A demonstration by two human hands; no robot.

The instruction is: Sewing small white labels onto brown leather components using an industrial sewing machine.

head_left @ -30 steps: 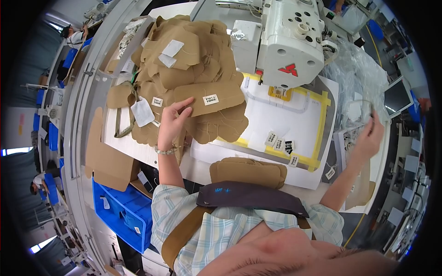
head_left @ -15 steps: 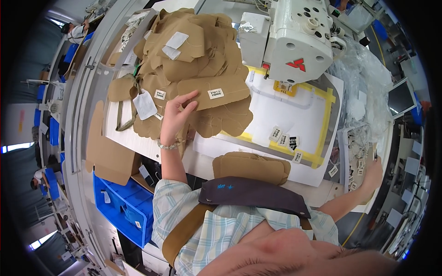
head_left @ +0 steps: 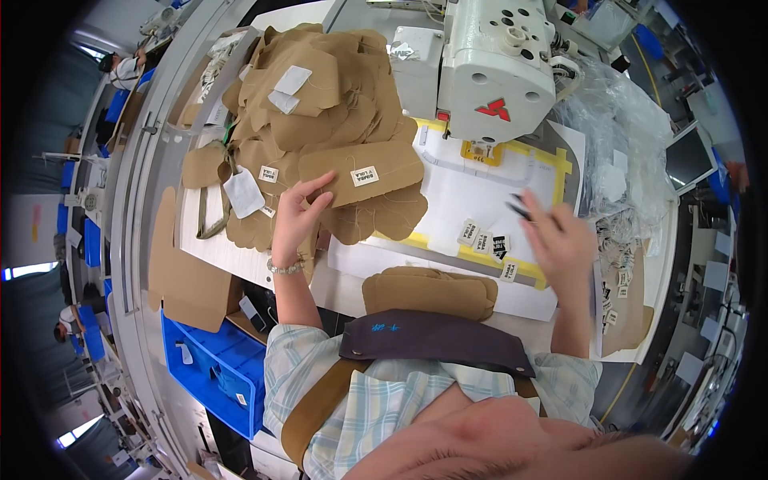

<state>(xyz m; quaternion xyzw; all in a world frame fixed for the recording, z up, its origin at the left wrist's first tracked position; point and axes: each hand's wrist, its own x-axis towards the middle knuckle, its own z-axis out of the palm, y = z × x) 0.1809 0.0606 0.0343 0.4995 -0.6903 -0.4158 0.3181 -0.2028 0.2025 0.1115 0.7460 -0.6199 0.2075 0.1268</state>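
My left hand [head_left: 294, 220] lies on a pile of tan fabric pieces [head_left: 320, 104] and pinches the left end of the top tan piece [head_left: 364, 170], which carries a small white label. My right hand [head_left: 562, 244] hovers, blurred, over the white template sheet with yellow tape edges [head_left: 460, 196]. It holds a thin dark tool [head_left: 518, 210] that points left. Small white labels [head_left: 480, 238] lie on the sheet just left of this hand.
A white sewing machine [head_left: 496, 68] stands behind the sheet. Another tan stack [head_left: 428, 292] lies at the near table edge. Clear plastic bags [head_left: 620, 144] are heaped to the right, and a blue bin [head_left: 220, 376] sits below at the left.
My right hand has swung in from the far right edge to above the white sheet, now with the dark tool showing. My left hand has stayed on the tan pile.
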